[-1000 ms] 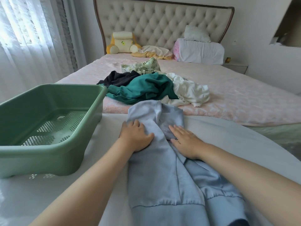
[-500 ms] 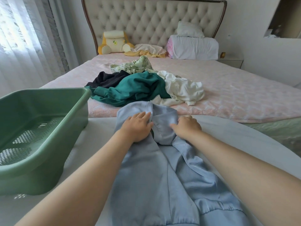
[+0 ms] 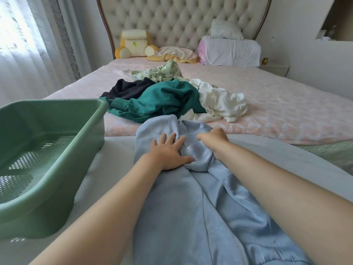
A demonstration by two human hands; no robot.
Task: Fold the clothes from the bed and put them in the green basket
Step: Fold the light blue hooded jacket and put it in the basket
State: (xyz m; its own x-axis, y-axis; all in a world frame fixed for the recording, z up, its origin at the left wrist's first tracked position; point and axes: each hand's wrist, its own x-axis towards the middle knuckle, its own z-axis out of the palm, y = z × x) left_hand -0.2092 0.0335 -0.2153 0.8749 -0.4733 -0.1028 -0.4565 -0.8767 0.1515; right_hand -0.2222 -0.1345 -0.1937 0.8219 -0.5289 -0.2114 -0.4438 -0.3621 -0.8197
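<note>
The top (image 3: pixel 181 207) lies spread on the table (image 3: pixel 114 155) against the bed (image 3: pixel 286 111), its neck end toward the pile (image 3: pixel 162 100) of unfolded clothes. The left hand (image 3: pixel 168 153) presses flat, fingers spread, likely pinning the cloth so it cannot slide. The right hand (image 3: pixel 214 137) curls its fingers into the bunched neck, seemingly to tug it straight. The basket (image 3: pixel 57 102) sits close at the left, handy for folded pieces.

No lettering, label or number here can be read.
</note>
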